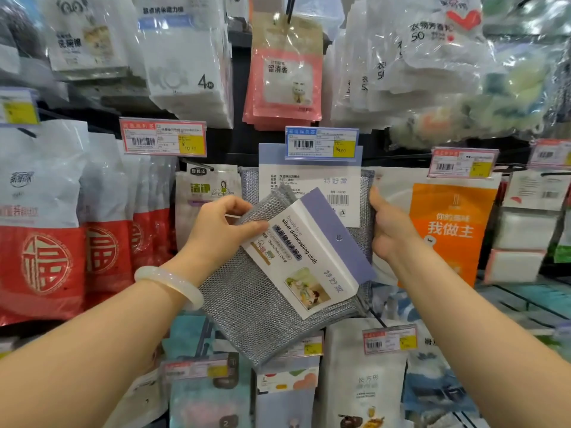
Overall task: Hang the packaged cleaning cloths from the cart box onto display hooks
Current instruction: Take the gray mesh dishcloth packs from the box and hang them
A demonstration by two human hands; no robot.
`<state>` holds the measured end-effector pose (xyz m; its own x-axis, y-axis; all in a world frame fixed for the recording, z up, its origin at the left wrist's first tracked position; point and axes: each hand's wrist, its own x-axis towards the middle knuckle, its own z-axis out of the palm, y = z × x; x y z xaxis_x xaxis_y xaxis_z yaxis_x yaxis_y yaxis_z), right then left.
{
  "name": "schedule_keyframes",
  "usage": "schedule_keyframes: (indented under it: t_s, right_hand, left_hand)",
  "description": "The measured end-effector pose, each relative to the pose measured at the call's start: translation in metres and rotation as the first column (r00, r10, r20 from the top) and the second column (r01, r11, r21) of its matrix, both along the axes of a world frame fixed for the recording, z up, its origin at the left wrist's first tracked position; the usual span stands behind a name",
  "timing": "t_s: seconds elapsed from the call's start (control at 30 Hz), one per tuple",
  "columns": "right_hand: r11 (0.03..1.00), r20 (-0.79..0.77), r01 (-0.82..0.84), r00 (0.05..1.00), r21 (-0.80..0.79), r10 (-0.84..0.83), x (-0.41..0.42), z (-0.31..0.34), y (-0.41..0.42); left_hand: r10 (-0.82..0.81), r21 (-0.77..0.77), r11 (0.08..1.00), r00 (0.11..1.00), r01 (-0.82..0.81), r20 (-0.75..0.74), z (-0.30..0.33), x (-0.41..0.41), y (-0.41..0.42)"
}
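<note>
Store aisle, hanging display wall. Landmark: blue price tag (321, 143) at centre.

Left hand (222, 230), pale bangle (170, 285) on its wrist, pinches a pack of silver dishwashing cloths (278, 273), thumb on the white-and-lilac card; pack tilted, held below the tag and in front of the display.

Right hand (389, 227), lower right of the tag, grips the edge of hung cloth packs (309, 183) of the same kind directly under the tag, backs facing out.

Above the tag: pink sachet packs (284, 78) on a hook. Far left of it: red-and-white bags (46, 217). Right of it: orange pack (448, 230). Clear-wrapped white goods fill the upper rows. Cart box not visible.
</note>
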<state>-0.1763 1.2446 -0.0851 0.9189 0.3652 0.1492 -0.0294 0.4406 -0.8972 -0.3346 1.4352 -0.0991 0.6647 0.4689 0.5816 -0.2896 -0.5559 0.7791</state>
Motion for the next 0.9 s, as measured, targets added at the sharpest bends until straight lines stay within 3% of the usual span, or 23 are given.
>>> schedule_keyframes:
  t_s: [0.3,0.43,0.9]
  right_hand:
    - [0.999,-0.027,0.033,0.999,0.010,-0.033,0.009,-0.001,-0.006]
    - [0.999,-0.040,0.050,0.998,0.002,-0.050,0.011,0.001,-0.005]
    - [0.969,-0.010,0.105,0.994,-0.224,-0.110,0.025,0.005,0.003]
  left_hand:
    - [-0.029,0.024,0.999,0.999,0.029,0.014,-0.001,0.016,-0.002]
    - [0.056,-0.033,0.998,0.997,-0.054,0.059,-0.002,0.023,0.002]
    - [0.061,-0.067,0.996,0.998,-0.063,-0.034,-0.004,0.038,0.001]
